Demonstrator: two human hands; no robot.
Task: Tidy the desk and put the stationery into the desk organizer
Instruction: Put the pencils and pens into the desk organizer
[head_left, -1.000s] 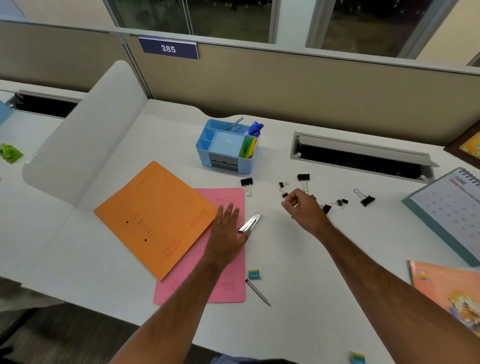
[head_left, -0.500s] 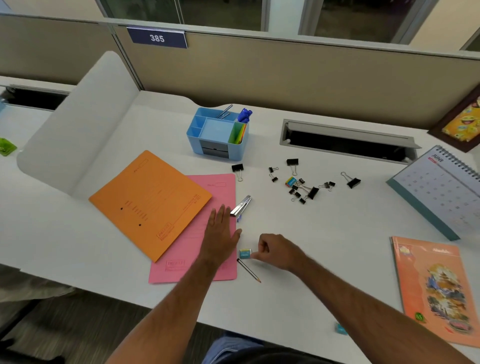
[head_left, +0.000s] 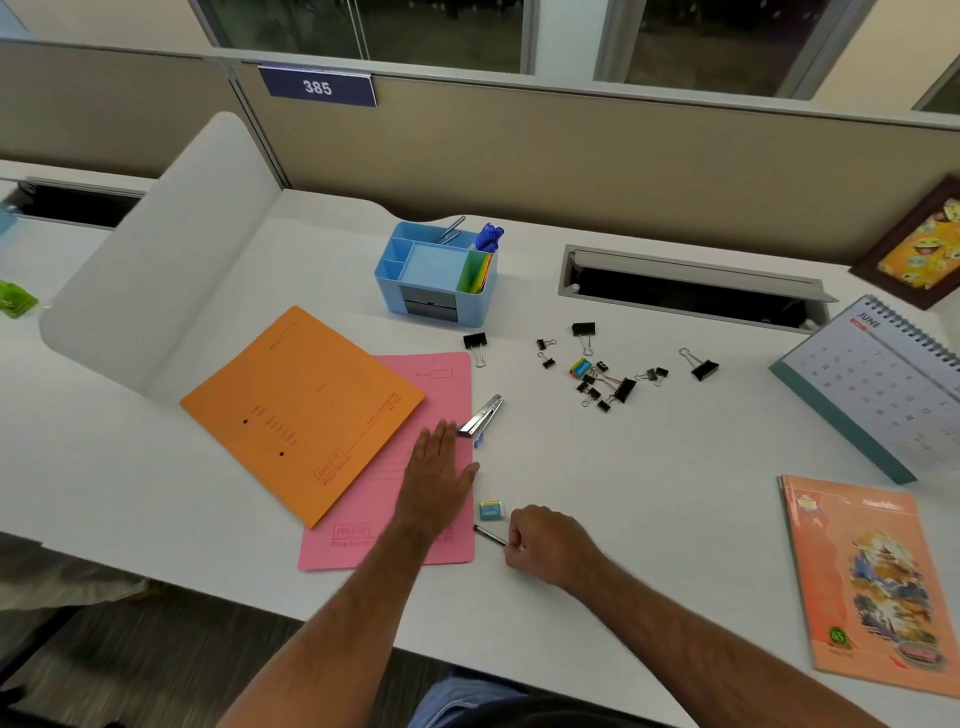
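Here, pencil (head_left: 490, 535) diagonal, tip up-left.

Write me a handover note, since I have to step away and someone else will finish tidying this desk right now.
Left hand: flat on the pink folder, holding nothing.
Right hand: pinching the pencil, which lies on the desk.
Small eraser lies just above the pencil; stapler at the pink folder's edge; binder clips and a second eraser loose right of the organizer.
Done: organizer already holds pens and sticky notes.
Left: pencil, erasers, stapler, clips into the organizer; orange folder and pink one to stack.
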